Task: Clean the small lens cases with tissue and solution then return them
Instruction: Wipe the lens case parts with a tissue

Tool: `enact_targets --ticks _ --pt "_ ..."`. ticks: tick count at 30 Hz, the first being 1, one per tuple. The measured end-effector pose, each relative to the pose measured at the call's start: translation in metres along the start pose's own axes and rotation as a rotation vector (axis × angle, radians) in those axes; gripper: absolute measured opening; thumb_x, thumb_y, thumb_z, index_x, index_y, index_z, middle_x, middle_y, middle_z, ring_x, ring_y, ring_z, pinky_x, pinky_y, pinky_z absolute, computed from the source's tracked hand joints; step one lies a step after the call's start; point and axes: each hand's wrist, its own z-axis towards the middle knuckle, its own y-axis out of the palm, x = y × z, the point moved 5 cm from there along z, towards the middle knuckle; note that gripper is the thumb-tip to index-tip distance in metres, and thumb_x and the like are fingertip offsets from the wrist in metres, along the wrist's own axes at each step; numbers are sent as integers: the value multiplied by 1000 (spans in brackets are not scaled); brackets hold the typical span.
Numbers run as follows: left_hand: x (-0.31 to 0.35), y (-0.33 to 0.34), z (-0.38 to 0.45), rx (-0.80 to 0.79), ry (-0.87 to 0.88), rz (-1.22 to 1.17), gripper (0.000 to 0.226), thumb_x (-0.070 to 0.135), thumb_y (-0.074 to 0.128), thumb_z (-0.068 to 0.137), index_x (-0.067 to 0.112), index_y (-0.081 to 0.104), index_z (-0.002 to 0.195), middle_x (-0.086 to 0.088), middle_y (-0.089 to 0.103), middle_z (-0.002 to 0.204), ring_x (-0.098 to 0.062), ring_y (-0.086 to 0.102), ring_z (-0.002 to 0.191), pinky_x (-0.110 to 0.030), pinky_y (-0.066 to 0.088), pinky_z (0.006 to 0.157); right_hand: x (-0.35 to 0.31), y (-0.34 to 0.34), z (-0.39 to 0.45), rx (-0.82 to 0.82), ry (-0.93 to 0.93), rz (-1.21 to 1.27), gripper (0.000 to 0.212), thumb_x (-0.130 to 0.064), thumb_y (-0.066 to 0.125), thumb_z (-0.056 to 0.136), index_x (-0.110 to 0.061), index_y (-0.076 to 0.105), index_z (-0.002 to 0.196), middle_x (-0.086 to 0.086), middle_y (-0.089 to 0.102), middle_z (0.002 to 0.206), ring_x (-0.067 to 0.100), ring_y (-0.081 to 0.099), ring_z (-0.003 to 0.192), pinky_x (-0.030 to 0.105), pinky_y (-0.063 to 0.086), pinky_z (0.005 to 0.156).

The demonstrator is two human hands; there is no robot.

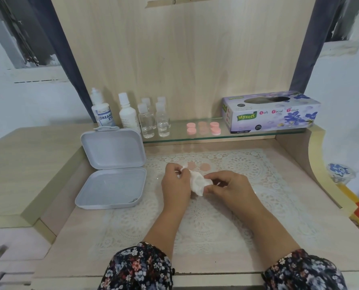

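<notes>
A crumpled white tissue is held between both my hands above the lace mat. My left hand pinches its left end, and my right hand grips its right end. I cannot tell whether a lens case sits inside the tissue. Several small pink lens cases sit on the glass shelf behind. Two pink discs show on the glossy tabletop beyond my hands; they may be reflections. The solution bottle labelled Dream Eye stands at the back left.
An open grey plastic box lies left of my hands. A second white bottle and several clear small bottles stand on the shelf. A purple tissue box sits at the back right. A lace mat covers the desk.
</notes>
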Motion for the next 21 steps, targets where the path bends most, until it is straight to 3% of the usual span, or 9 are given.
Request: enact_targets --ticks 2,5,8,10,15,21 --pt "-1 -4 3 75 -10 -24 2 14 52 94 13 50 95 4 56 82 -17 59 76 -40 55 65 6 -3 3 30 19 -51 22 -21 78 76 -29 75 96 -15 65 88 -3 57 80 22 47 79" --pt "-3 -10 7 168 -33 -56 4 14 51 96 12 49 99 10 51 84 -8 51 77 -28 41 72 14 -5 8 39 -13 -294 25 -30 75 80 -26 73 105 -17 58 100 6 51 104 31 43 94" --pt "-6 -11 8 178 -59 -75 5 16 51 97 13 49 101 11 51 87 -2 49 79 -26 40 75 18 -4 12 62 -44 -472 30 -38 72 82 -29 70 111 -12 60 103 10 46 105 36 39 97" --pt "-7 -11 8 168 -69 -78 5 17 52 97 14 49 100 7 53 90 -8 52 82 -28 44 77 19 -4 13 63 -37 -530 34 -37 70 84 -29 68 117 -10 61 106 11 47 106 36 39 98" --pt "-11 -11 8 149 -101 -74 5 15 54 96 17 50 96 7 54 91 -2 51 78 -16 40 60 17 -5 10 92 -39 -535 39 -34 65 86 -28 62 124 -9 62 112 12 48 109 33 39 98" --pt "-13 -11 7 118 -184 -122 10 10 54 93 20 53 93 3 57 97 -14 55 87 -25 44 66 15 -9 9 128 -36 -415 32 -28 62 89 -27 64 120 -12 60 106 9 47 105 37 40 98"
